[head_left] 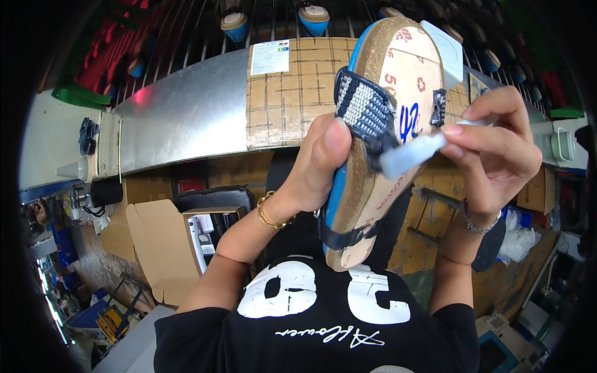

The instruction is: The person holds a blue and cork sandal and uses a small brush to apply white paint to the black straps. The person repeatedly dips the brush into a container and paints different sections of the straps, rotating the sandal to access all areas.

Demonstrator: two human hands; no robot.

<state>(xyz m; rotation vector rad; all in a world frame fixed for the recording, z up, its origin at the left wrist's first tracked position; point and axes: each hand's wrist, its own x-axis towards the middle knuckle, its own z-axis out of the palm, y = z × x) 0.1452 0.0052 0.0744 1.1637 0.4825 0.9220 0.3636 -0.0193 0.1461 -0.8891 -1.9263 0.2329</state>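
Note:
In my left hand [314,163] is a sandal [372,194] on a blue last, its underside turned up toward me. Its sole has a brown cork rim around a pale insole board with red print and blue handwriting. A black-and-white woven strap [365,102] wraps over one edge, and a dark strap crosses near the lower end. My left thumb presses on the cork side by the woven strap. Pinched between the fingers of my right hand [500,146] is a whitish brush-like tool [413,155], blurred, its broad end over the strap's folded end; I cannot tell whether it touches.
Ahead is a metal bench [193,102] with a flattened cardboard sheet [289,102] on it. Beyond, several blue lasts with soles, including one last [314,23], sit on a rack of bars. An open carton [161,245] and a black seat [214,199] are below left.

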